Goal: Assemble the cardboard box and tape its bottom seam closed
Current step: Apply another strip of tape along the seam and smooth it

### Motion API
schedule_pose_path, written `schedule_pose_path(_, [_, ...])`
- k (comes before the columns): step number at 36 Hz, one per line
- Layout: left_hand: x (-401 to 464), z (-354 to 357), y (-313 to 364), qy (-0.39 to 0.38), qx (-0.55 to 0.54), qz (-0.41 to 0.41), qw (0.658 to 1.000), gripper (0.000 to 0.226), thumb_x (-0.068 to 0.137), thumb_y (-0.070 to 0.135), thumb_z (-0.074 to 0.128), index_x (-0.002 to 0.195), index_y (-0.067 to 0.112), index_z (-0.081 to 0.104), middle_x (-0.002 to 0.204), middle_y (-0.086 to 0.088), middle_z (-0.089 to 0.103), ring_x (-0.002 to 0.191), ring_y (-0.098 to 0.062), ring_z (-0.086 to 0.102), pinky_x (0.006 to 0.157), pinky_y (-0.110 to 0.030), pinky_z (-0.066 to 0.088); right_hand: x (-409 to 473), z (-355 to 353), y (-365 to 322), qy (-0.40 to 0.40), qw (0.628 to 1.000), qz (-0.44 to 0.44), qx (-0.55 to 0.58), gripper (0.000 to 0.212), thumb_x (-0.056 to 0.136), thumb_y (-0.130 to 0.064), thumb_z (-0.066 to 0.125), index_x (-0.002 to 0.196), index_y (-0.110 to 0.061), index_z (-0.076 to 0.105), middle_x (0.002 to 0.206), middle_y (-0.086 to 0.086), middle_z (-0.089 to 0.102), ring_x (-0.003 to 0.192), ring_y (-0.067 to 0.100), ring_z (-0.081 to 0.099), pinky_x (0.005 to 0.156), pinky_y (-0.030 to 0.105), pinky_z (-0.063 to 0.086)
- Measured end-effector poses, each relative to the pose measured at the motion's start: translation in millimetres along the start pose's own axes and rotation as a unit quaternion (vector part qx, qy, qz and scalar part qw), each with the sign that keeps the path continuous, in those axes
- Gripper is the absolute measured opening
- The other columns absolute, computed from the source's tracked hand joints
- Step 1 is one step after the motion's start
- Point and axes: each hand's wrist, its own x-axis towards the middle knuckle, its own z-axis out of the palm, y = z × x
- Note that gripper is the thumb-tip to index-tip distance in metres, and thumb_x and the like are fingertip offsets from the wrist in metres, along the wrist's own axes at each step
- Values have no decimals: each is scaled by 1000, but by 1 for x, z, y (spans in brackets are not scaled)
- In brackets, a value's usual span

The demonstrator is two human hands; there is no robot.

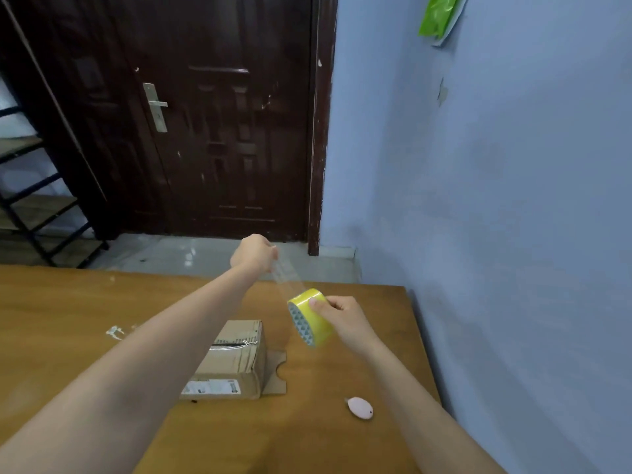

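From the head view I see the wooden table filling the lower frame, with a dark door and a pale blue wall behind it, and a metal shelf rack cut off at the left edge. The cardboard box lies on the table near the middle, folded shut with its seam facing up and a loose flap lying flat on its right side; my left forearm crosses in front of its left part and hides it. A white shipping label sits on the near face of the box, but its print is too small and blurred for me to read, and a torn strip of old tape runs along the seam. The box is below and between my hands, touched by neither. My right hand grips the yellow tape roll above the table, thumb pressed on the outer face and fingers wrapped behind it, the roll's patterned core turned toward me. A clear strip of tape stretches up and away from the roll to my left hand, which is closed, pinching the strip's free end; the fingertips themselves face away, so I cannot make out the exact pinch. A small pink object rests on the table near the right edge, well apart from the box, and I cannot tell what it is
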Motion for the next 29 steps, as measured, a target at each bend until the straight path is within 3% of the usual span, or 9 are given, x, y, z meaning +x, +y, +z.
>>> schedule_pose_path(4, [13, 3, -14, -57, 9, 19, 998, 23, 94, 22, 55, 76, 14, 66, 69, -3, 65, 58, -18, 62, 57, -26, 46, 2, 12, -3, 0, 999, 33, 5, 34, 91, -27, 59, 60, -16, 51, 56, -7, 45, 51, 5, 40, 48, 17, 31])
schedule_pose_path(8, [28, 0, -30, -102, 20, 47, 993, 21, 94, 23, 57, 78, 13, 68, 89, -8, 71, 72, -24, 69, 76, -35, 54, 4, 27, -3, 14, 999, 45, 15, 30, 92, -25, 58, 68, -8, 50, 63, 3, 42, 56, 10, 37, 50, 21, 28])
schedule_pose_path(15, [52, 1, -57, -162, 35, 76, 983, 21, 92, 25, 58, 76, 15, 68, 86, -7, 73, 70, -22, 70, 82, -37, 54, 6, 75, 0, 46, 994, 87, 53, 20, 94, -20, 55, 79, -7, 58, 66, 2, 50, 54, 7, 45, 47, 17, 36])
schedule_pose_path(20, [60, 13, -79, -208, 103, 98, 968, 27, 90, 36, 59, 79, 15, 72, 80, -4, 73, 78, -20, 69, 75, -31, 50, 1, 111, 5, 75, 986, 134, 69, 31, 93, -23, 54, 63, -18, 52, 57, -7, 48, 49, 7, 45, 47, 21, 39])
schedule_pose_path(26, [62, 35, -106, -237, 146, 147, 949, 26, 89, 40, 59, 83, 17, 71, 79, -2, 69, 79, -23, 66, 63, -29, 44, -8, 140, 10, 139, 975, 169, 43, 35, 94, -21, 53, 59, -20, 46, 57, -8, 42, 49, 4, 38, 45, 18, 31])
schedule_pose_path(29, [62, 44, -122, -231, 160, 180, 943, 25, 90, 39, 58, 85, 19, 71, 86, 0, 68, 85, -26, 63, 65, -28, 42, -13, 153, 12, 150, 970, 182, 52, 32, 95, -21, 51, 63, -17, 48, 59, -6, 43, 52, 8, 39, 49, 21, 32])
